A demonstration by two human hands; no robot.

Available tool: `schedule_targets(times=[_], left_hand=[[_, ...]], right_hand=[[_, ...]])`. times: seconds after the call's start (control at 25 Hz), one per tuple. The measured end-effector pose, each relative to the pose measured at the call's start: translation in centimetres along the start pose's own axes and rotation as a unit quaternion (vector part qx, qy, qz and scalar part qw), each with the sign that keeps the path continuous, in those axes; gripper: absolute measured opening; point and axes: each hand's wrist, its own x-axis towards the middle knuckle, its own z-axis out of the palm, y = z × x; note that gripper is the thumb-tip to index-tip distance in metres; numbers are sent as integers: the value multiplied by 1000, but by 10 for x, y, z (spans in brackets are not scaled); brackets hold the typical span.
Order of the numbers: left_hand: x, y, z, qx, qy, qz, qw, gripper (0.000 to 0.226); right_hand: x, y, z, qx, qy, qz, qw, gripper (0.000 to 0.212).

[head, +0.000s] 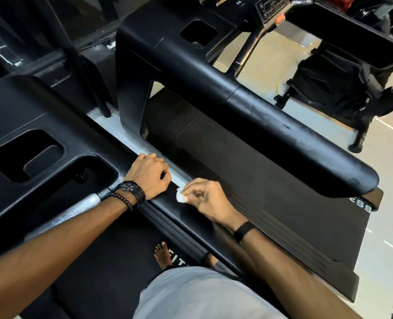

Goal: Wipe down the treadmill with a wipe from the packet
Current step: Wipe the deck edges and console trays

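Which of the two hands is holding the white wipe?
The right hand, with the plain black band, pinches the wipe; the left hand, wearing bracelets, holds nothing.

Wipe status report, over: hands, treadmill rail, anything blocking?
Right hand pinches wipe on the treadmill rail. Left hand curled, resting on the rail, holding nothing. Nothing blocking the rail ahead.
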Motion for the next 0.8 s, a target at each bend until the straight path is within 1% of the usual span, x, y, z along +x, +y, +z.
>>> schedule_targets(times=[0.04,0.08,0.12,0.2,0.28,0.32,0.4,0.48,0.52,0.56,0.6,0.68,0.72,0.8], left_hand=[[0,-2,-2,-6,-12,12,1000,39],[0,-7,-4,-13,-25,25,999,41],[-1,-15,-8,-18,-27,34,999,41],[-1,-37,-16,-11,17,35,999,42],[1,-54,-17,9,38,29,999,45],[1,-57,-15,15,39,31,999,44],[5,-55,-11,22,27,44,998,43],[6,-53,-8,13,24,40,999,40],[6,-53,-9,7,29,34,999,37],[5,-53,-9,2,33,29,999,35],[6,-53,-10,-1,30,23,999,32],[6,-53,-10,-4,23,21,1000,30],[7,-53,-9,-5,27,21,999,29],[6,-52,-8,-8,32,20,999,30]], right_hand=[[-14,-7,3,-13,-16,-27,999,6],[-31,-8,3,-29,-28,-39,998,5],[-49,-2,-2,-39,-23,-40,998,5],[-65,13,-19,-33,1,-17,999,6],[-42,22,-27,-44,38,10,998,10],[-26,16,-21,-45,39,4,998,11],[-11,-9,1,-39,12,-26,999,8],[-32,-20,10,-46,-10,-78,996,8],[-49,-16,6,-51,-17,-88,995,7],[-62,-9,-1,-59,-10,-86,995,6],[-63,-4,-8,-46,-3,-55,997,5],[-38,2,-13,-25,24,-22,999,6],[-21,-3,-6,-41,34,-35,998,7],[-2,-20,14,-69,12,-74,995,8]])
